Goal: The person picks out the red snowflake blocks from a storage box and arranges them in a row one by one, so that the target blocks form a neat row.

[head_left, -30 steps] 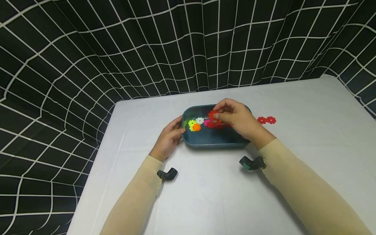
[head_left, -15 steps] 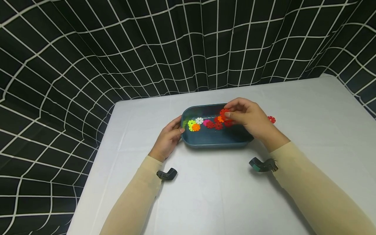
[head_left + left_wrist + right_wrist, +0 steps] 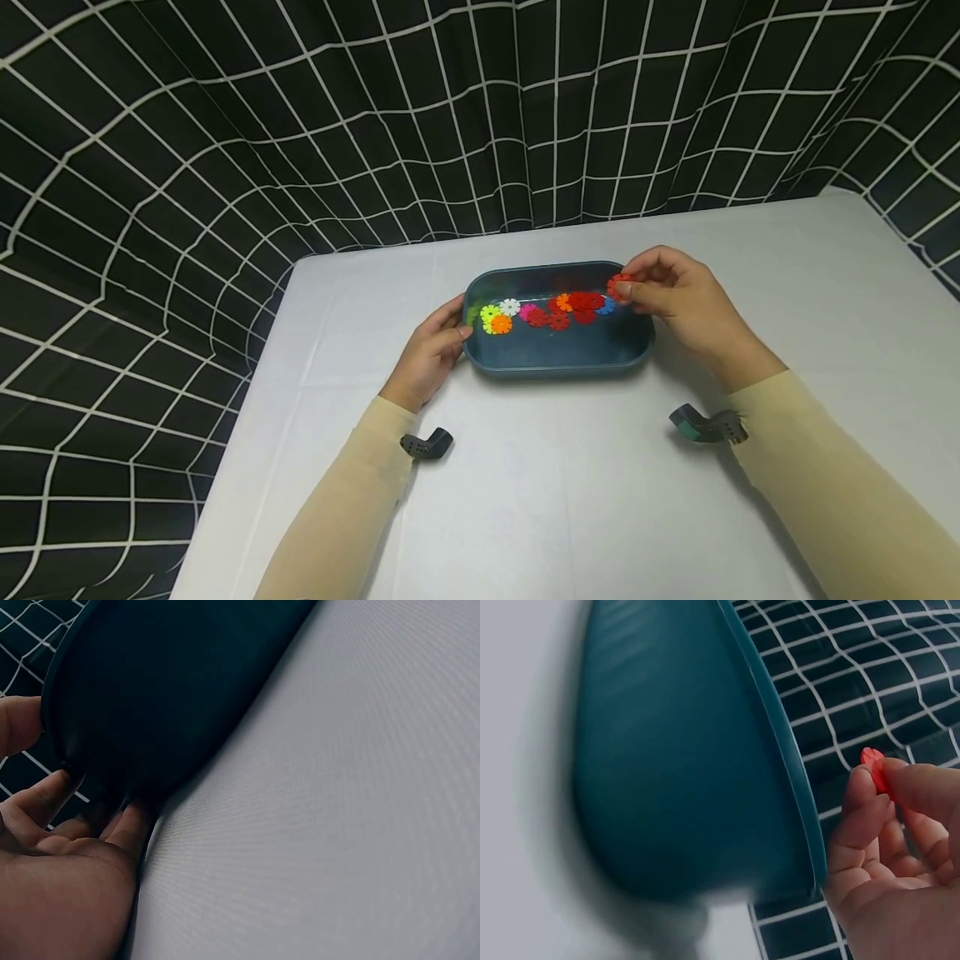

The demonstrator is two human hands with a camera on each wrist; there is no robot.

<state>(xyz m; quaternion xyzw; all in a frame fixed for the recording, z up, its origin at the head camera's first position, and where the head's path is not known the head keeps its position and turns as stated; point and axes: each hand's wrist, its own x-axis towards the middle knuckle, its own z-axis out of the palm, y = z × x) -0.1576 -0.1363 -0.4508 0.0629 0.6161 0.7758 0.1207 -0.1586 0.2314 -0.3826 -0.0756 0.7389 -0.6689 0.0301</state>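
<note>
Between thumb and fingertips, my right hand pinches a red snowflake disc above the right end of a dark teal tray. In the right wrist view the same red disc shows nearly edge-on, outside the tray rim. My left hand grips the tray's left end, thumb at the rim and fingers against the outer wall. Inside lie several snowflake discs: yellow-green, orange, white, pink, a cluster of red and a partly covered blue one.
A white cloth covers the table. Behind it hangs a black curtain with a white grid. Each wrist carries a small dark camera mount, seen at the left wrist and the right wrist.
My right hand has moved right across the tray with a red disc, uncovering the red cluster and blue disc. Two red discs once seen on the right table no longer show. The left hand stays put.
</note>
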